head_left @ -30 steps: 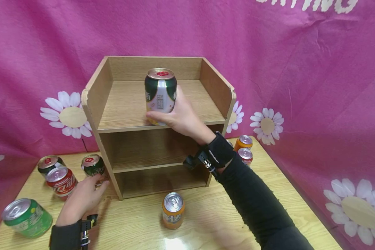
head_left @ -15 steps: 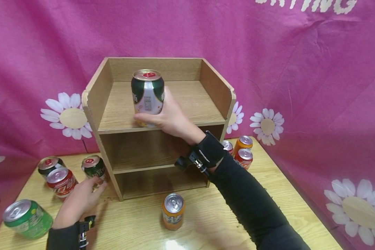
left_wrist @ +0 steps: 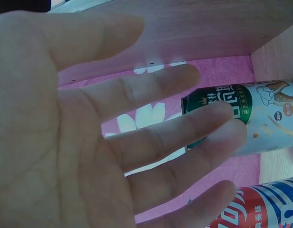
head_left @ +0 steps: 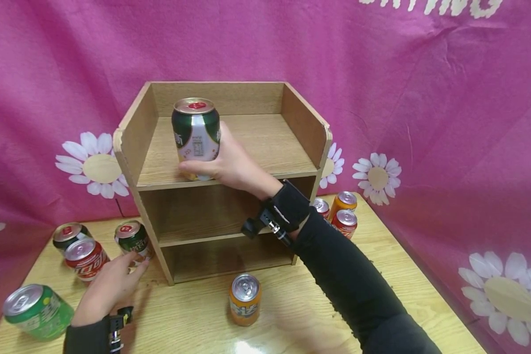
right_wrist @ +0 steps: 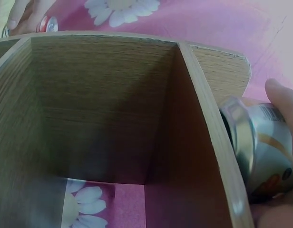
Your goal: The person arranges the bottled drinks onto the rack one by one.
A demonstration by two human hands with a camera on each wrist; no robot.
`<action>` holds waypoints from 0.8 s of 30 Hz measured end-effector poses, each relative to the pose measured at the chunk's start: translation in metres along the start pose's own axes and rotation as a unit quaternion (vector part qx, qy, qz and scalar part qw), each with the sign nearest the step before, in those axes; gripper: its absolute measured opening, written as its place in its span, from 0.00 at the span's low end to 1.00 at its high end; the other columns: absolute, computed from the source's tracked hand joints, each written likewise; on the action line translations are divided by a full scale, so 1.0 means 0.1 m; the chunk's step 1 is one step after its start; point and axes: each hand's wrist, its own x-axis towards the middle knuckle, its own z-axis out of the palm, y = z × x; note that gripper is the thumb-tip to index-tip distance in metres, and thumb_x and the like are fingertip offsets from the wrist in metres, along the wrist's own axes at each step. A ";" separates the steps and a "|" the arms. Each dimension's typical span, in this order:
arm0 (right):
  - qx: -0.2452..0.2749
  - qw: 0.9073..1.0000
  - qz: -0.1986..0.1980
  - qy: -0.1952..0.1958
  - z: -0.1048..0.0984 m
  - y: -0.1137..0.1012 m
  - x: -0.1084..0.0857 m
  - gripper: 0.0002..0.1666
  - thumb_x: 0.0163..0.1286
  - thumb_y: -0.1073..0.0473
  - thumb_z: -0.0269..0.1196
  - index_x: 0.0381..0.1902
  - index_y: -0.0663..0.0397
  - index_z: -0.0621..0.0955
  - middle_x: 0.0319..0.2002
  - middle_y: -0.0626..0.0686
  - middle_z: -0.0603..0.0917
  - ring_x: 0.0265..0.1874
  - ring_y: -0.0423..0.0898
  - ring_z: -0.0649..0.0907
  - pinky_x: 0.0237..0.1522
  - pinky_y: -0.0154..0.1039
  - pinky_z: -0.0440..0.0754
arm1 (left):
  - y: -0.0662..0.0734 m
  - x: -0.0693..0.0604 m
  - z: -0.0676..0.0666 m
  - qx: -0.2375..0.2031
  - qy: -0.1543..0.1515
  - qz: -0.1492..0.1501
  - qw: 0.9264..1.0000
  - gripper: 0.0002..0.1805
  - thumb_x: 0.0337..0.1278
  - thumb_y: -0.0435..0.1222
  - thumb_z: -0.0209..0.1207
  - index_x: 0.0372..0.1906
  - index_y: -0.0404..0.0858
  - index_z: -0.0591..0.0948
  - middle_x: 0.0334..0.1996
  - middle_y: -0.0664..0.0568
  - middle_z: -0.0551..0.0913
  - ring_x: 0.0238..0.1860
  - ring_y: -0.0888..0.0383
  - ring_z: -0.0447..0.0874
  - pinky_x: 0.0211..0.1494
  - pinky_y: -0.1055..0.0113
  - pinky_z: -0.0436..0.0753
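Note:
My right hand (head_left: 241, 164) grips a dark green and white drink can (head_left: 196, 135), thumb across its near side. This can is upright at the front left part of the wooden shelf's (head_left: 265, 142) top board. In the right wrist view the can's (right_wrist: 268, 145) metal bottom is by the board's edge; whether it touches cannot be told. My left hand (head_left: 108, 287) is low on the left, fingers spread and fairly straight, holding nothing. Just beyond its fingers stands another green and white can (left_wrist: 275, 116), beside the shelf's left wall.
Left on the table: a red can (head_left: 86, 258), a dark can (head_left: 70, 236) behind it and a bright green can (head_left: 40, 312). An orange can (head_left: 245, 300) stands before the shelf. Several red and orange cans (head_left: 345, 222) stand right of it. Pink cloth (head_left: 402, 98) hangs behind.
My right hand has moved left along the top board's front with the green and white can. The left hand stays nearly in place beside the other cans.

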 end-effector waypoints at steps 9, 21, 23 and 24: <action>-0.003 1.000 0.015 0.005 0.10 -0.02 0.06 0.39 0.49 0.67 0.74 0.56 0.60 0.67 0.41 0.55 0.81 0.39 0.45 0.82 0.47 0.31 0.76 | -0.03 0.00 0.02 0.002 0.013 0.013 1.000 0.24 0.68 0.46 0.48 0.52 0.27 0.74 0.49 0.29 0.77 0.49 0.30 0.74 0.46 0.39 0.74; -0.030 0.999 0.029 0.012 0.26 -0.01 0.15 0.38 0.50 0.63 0.75 0.56 0.56 0.67 0.42 0.52 0.80 0.40 0.42 0.81 0.47 0.26 0.74 | -0.04 -0.01 0.00 0.000 0.000 0.006 1.000 0.26 0.69 0.47 0.47 0.52 0.26 0.74 0.49 0.28 0.76 0.49 0.30 0.74 0.46 0.40 0.74; -0.035 0.999 0.032 0.011 0.28 -0.01 0.16 0.40 0.50 0.62 0.75 0.57 0.56 0.66 0.43 0.52 0.80 0.40 0.41 0.81 0.47 0.26 0.73 | -0.04 -0.01 0.01 0.000 0.001 0.006 1.000 0.26 0.69 0.48 0.47 0.51 0.27 0.74 0.49 0.28 0.76 0.49 0.30 0.74 0.46 0.40 0.74; -0.040 0.998 0.036 0.012 0.28 -0.01 0.16 0.41 0.50 0.61 0.75 0.57 0.55 0.65 0.43 0.51 0.79 0.41 0.41 0.80 0.47 0.26 0.73 | -0.04 0.00 0.01 0.000 0.002 0.006 1.000 0.26 0.69 0.48 0.47 0.51 0.27 0.74 0.48 0.29 0.76 0.49 0.30 0.74 0.46 0.40 0.74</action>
